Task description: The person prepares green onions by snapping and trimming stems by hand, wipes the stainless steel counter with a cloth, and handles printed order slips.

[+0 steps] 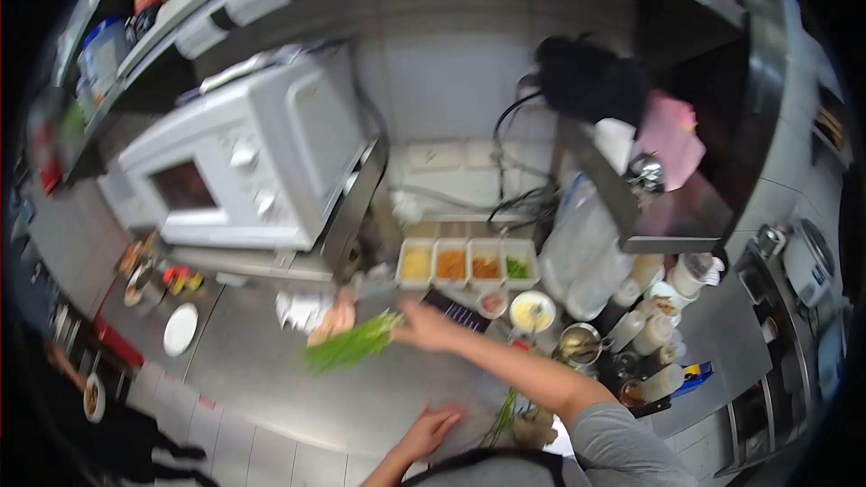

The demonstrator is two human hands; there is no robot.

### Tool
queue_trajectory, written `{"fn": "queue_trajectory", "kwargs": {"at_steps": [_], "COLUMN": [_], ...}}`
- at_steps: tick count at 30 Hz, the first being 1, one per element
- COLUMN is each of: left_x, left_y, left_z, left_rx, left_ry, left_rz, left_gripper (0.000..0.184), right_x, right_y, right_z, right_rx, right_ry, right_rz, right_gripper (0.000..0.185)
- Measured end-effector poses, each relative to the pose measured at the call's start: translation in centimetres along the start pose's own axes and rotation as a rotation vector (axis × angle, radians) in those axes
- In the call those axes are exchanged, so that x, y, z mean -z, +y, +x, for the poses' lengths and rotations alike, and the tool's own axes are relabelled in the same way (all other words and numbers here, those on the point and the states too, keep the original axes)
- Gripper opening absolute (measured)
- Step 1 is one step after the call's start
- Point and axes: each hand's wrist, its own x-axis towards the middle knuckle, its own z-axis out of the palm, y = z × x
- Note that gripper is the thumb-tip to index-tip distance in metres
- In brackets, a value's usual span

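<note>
My right hand [422,326] is closed round one end of a bunch of green stalks [350,344], which stretches left over the steel counter [271,383]. Nearer my body, my left hand [439,420] is blurred, its fingers pointing right, with nothing visible in it. To its right, more green stems [502,419] lie by a pale brownish item [535,428] that I cannot make out. Behind my right hand are a dark panel [457,310] and a white tray with filled compartments [467,286]. A crumpled white wrapping [303,309] lies behind the stalks.
A white microwave [298,162] stands on a raised shelf at the left. Bottles [653,334], a bowl with pale yellow contents [532,312] and a metal pot [580,344] stand at the right. A white plate [180,329] lies far left. Another person [99,433] holds a dish at lower left.
</note>
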Motion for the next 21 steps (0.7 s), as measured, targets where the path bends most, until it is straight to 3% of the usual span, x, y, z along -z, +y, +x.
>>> {"fn": "queue_trajectory", "kwargs": {"at_steps": [2, 4, 6, 7, 9, 10, 12, 15, 17, 19, 21], "left_x": [0.8, 2.3, 2.5, 2.6, 3.6, 3.9, 3.2, 3.2, 2.4, -0.1, 0.0], "left_y": [-0.3, 0.9, -1.5, -2.1, -0.2, 0.5, -1.8, 0.5, 0.9, -1.0, 0.9], "left_z": [-1.8, -3.5, -3.9, -4.2, -3.9, -3.9, -2.9, -2.6, -2.8, -3.1, -4.2], "left_rx": [-0.002, 0.034, -0.052, -0.088, -0.048, -0.029, 0.115, 0.198, 0.159, 0.077, 0.063], "left_ry": [0.311, 0.445, 0.486, 0.524, 0.504, 0.498, 0.457, 0.422, 0.483, 0.629, 0.642], "left_rz": [-0.081, -0.360, -0.340, -0.330, -0.364, -0.385, -0.297, -0.290, -0.312, -0.321, -0.475], "left_gripper": [0.030, 0.018, 0.018, 0.018, 0.026, 0.030, 0.036, 0.045, 0.045, 0.039, 0.041], "right_x": [5.8, 12.3, 20.1, 23.3, 30.0, 32.6, 38.2, 46.5, 52.0, 57.6, 62.0], "right_y": [-5.1, -9.1, -13.9, -14.7, -17.2, -17.4, -16.4, -12.6, -8.6, -2.4, 4.0], "right_z": [-3.3, -6.0, -8.9, -9.7, -11.1, -11.2, -10.7, -9.1, -7.4, -4.8, -2.1], "right_rx": [0.236, 0.423, 0.404, 0.424, 0.306, 0.314, 0.303, 0.250, 0.003, 0.104, 0.120], "right_ry": [-0.418, -0.752, -0.690, -0.531, 0.000, 0.314, 0.695, 0.959, 1.038, 1.112, 1.201], "right_rz": [-0.189, -0.187, -0.114, -0.049, -0.262, -0.518, -0.702, -0.833, -0.991, -0.956, -0.810], "right_gripper": [0.066, 0.061, 0.053, 0.046, 0.030, 0.024, 0.015, 0.022, 0.032, 0.042, 0.046]}}
